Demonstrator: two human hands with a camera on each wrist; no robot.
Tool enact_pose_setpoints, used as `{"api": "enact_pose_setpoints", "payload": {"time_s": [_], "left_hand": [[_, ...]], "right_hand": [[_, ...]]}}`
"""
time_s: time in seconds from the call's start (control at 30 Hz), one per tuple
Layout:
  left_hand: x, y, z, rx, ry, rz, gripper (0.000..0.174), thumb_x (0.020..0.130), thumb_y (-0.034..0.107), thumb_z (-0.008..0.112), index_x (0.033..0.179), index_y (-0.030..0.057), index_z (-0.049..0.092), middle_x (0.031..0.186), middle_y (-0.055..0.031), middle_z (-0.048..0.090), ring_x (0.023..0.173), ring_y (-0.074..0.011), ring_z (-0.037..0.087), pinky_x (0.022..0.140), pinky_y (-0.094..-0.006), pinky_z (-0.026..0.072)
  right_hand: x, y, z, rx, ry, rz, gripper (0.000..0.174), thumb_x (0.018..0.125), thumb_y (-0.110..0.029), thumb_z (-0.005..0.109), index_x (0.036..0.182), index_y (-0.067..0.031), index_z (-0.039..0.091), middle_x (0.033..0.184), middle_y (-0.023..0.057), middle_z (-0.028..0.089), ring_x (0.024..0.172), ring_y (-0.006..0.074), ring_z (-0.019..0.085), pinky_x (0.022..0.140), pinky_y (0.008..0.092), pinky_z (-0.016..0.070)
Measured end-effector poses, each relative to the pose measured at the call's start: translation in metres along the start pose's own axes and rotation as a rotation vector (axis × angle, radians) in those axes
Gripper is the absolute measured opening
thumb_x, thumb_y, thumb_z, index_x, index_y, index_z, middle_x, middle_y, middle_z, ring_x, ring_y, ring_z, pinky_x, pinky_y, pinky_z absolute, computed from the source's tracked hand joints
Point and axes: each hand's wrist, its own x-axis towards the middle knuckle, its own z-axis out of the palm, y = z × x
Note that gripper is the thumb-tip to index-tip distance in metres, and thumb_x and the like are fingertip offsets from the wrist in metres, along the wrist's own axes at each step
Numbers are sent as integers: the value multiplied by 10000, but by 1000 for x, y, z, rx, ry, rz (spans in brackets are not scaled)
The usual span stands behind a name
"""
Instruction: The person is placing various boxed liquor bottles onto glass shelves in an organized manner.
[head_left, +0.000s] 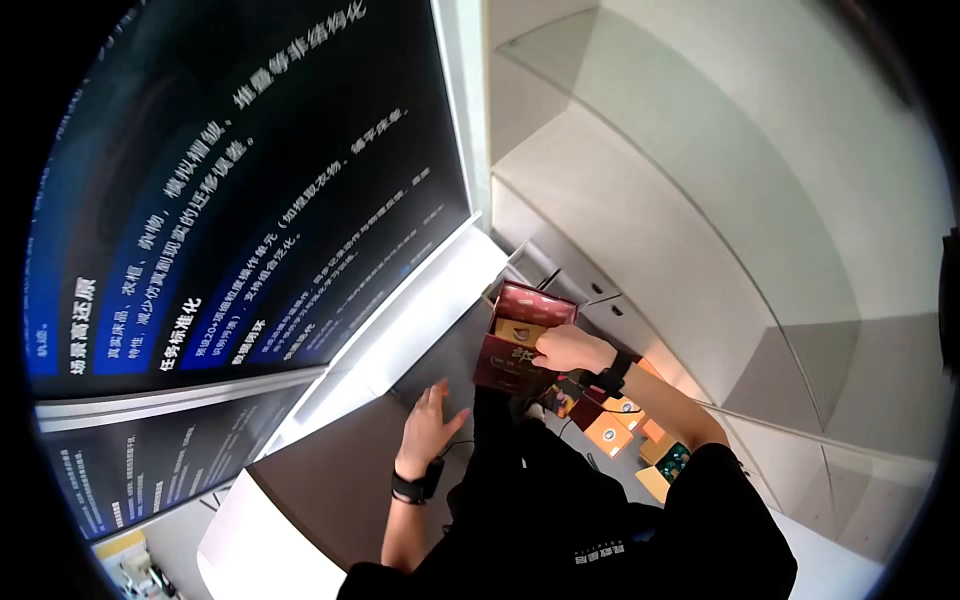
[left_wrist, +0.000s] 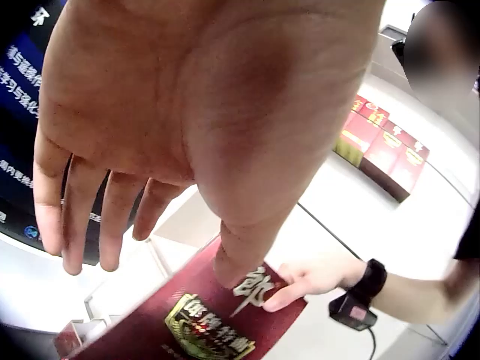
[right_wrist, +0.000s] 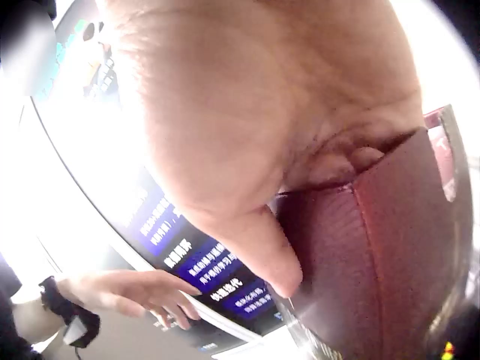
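Note:
A dark red gift box [head_left: 508, 372] with gold and white lettering stands with its top open. Inside it an orange-yellow box [head_left: 518, 332] shows near the patterned red lining. My right hand [head_left: 575, 350] grips the red box's upper edge, its thumb on the outer wall and its fingers curled over the rim, as the right wrist view shows. Those fingertips are partly hidden by the wall [right_wrist: 345, 270]. My left hand [head_left: 430, 432] hovers apart from the box on the other side, fingers extended and thumb spread, holding nothing.
Orange boxes [head_left: 612, 434] and an open carton with dark green contents [head_left: 673, 462] lie below my right arm. A large text screen [head_left: 250, 190] rises at the left, a curved glass shelf [head_left: 720, 170] at the right. Several red boxes [left_wrist: 386, 150] stand on a white surface.

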Motion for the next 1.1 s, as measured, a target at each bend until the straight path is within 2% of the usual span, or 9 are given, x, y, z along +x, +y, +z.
{"api": "enact_pose_setpoints", "payload": {"time_s": [0.07,0.17,0.2,0.33,0.47,0.57,0.77,0.93,1.1], "left_hand": [[-1,11,0,80,-93,79,841,683,393,714,1279,-40,307,1098,-247,495,1002,-396,505,821,-429,438],[16,51,-10,59,-175,231,969,653,425,734,1341,-24,219,1141,-277,463,1025,-400,497,851,-428,426],[26,56,-3,-18,-233,306,1118,605,415,777,1368,-45,102,1232,-312,392,1125,-405,439,931,-410,382],[48,109,13,-252,-357,563,1197,548,317,834,1344,-111,48,1345,-304,274,1272,-365,290,1041,-353,264],[61,157,32,-482,-516,741,1188,554,254,836,1364,-75,32,1401,-231,190,1314,-294,203,1057,-355,213],[64,189,33,-327,-527,915,1170,559,250,831,1375,-43,46,1376,-201,231,1278,-286,251,1040,-352,235],[69,206,65,-434,-852,790,1181,577,246,826,1389,-12,8,1329,-175,292,1243,-268,304,1007,-366,294],[68,231,60,-318,-900,778,1195,578,220,825,1398,18,-21,1320,-169,308,1228,-261,332,965,-365,357],[71,242,55,-330,-893,826,1128,600,158,807,1412,90,27,1313,-134,327,1209,-231,360,871,-359,446]], "right_hand": [[-51,-11,-24,1,52,-8,296,769,-254,552,791,35,615,751,206,613,729,374,598,668,431,477],[-120,-31,-63,-104,143,-43,337,798,-295,545,705,21,614,693,206,590,667,375,576,615,435,457],[-141,-38,-73,-153,145,-36,325,797,-293,552,710,15,610,678,199,586,648,377,571,606,431,457],[-218,-45,-85,-101,209,35,334,808,-303,558,705,13,590,729,179,581,731,346,567,642,414,455],[-293,-75,-91,-69,336,60,336,821,-309,551,707,5,589,726,158,568,711,342,560,636,410,456],[-329,-91,-82,-51,432,124,345,826,-318,545,717,6,593,742,144,569,728,338,560,643,408,454],[-368,-89,-51,136,459,401,362,835,-336,545,761,15,596,772,155,570,788,342,546,680,400,442],[-376,-72,-17,195,611,405,359,816,-334,565,809,23,602,803,159,587,798,341,544,693,391,440],[-381,-69,-24,67,1057,202,261,787,-250,614,844,5,615,759,158,594,820,340,554,669,400,451]]}}
